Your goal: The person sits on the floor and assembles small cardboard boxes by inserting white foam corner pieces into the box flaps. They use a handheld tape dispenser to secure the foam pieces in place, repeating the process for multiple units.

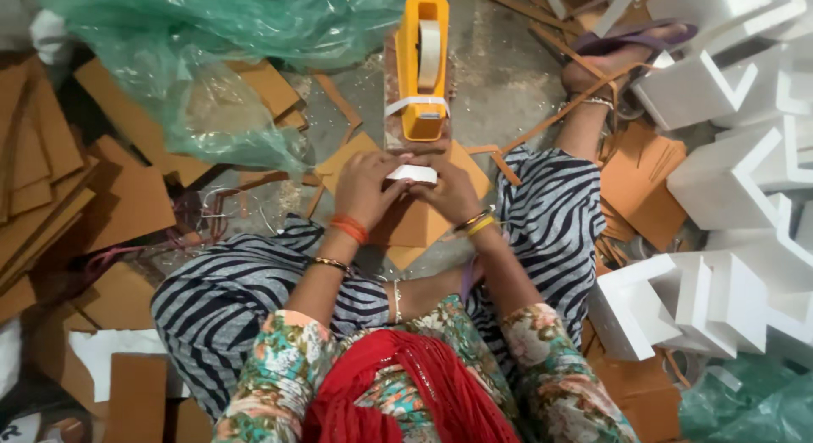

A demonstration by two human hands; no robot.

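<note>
My left hand [366,185] and my right hand [450,191] meet over a small white foam piece [412,174], both gripping it from either side. It rests against brown cardboard pieces [415,227] on the floor in front of my crossed legs. Just beyond the hands stands a yellow tape dispenser [423,66] with a roll of clear tape, a strip of tape stretched across its front. Bangles circle both wrists.
Stacked white foam corner blocks [728,163] fill the right side. A green plastic bag [212,53] lies at upper left, another green bag [749,405] at lower right. Brown cardboard sheets [51,180] pile up on the left. My sandalled foot [618,53] is at upper right.
</note>
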